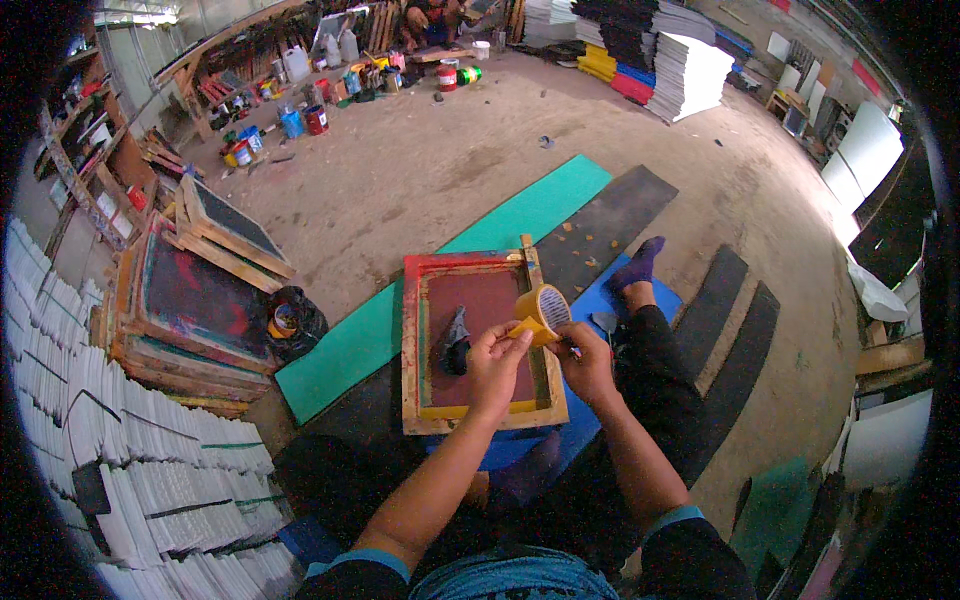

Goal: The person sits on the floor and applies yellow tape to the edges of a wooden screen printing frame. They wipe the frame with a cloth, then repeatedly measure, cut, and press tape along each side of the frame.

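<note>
Bare concrete floor (440,170) spreads across a cluttered workshop, and we sit on it with legs stretched out, one purple-socked foot (640,262) pointing away from us. Stacks of white sheets (150,450) fill our left side, and a taller white stack (690,75) stands far off to the right beside dark and coloured piles. A long green mat (400,310) runs diagonally under our work, with dark mats (620,215) beside it and a blue mat (610,300) beneath our leg. To the left lies a pile of wooden printing frames (190,310), and paint cans (300,120) crowd the far edge of the floor.

Before us rests a wooden screen frame (480,335) with a reddish mesh, its rim stained red and yellow. A small dark rag (455,345) lies on the mesh.

Above the frame's right side we hold a roll of yellow tape (545,305). Our left hand (495,365) pinches the loose tape end between thumb and fingertips, closed on it. Our right hand (588,365) sits just beside, fingers curled under the roll; we cannot tell how firmly it clasps it, since the roll and the knuckles hide the fingertips.
</note>
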The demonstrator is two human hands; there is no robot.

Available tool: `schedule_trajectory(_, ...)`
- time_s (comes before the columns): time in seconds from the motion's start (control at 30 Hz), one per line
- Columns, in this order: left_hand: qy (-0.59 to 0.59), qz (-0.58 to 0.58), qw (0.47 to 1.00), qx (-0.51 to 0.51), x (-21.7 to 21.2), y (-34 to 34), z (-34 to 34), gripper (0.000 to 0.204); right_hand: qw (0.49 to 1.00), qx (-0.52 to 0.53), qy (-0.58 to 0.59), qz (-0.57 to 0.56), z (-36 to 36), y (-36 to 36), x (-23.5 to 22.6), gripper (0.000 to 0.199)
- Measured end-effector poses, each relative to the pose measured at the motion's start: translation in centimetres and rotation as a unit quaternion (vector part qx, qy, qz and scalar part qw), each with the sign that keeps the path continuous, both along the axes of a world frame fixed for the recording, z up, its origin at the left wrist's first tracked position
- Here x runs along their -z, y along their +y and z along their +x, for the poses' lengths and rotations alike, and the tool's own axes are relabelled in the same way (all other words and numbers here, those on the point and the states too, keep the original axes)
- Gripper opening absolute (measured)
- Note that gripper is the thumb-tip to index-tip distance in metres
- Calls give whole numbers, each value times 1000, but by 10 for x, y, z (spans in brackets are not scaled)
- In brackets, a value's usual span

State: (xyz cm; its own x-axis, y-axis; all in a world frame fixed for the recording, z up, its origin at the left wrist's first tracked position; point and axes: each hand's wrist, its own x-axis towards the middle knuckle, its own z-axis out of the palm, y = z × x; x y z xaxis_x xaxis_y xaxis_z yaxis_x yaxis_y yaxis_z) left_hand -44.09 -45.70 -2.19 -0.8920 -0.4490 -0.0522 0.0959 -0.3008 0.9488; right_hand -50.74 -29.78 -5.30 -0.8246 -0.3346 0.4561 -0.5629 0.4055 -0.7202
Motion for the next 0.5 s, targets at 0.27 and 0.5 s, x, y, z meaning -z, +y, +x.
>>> schedule_trajectory(0.27, 82, -288, 954, -17, 10, -25, -22, 24, 998, -16, -51, -22, 0, 2, -13, 24)
schedule_trajectory(0.5, 13, -262, 963, 62, 2, -49, -15, 21, 992, -88, -17, 93, 5, 2, -47, 21)
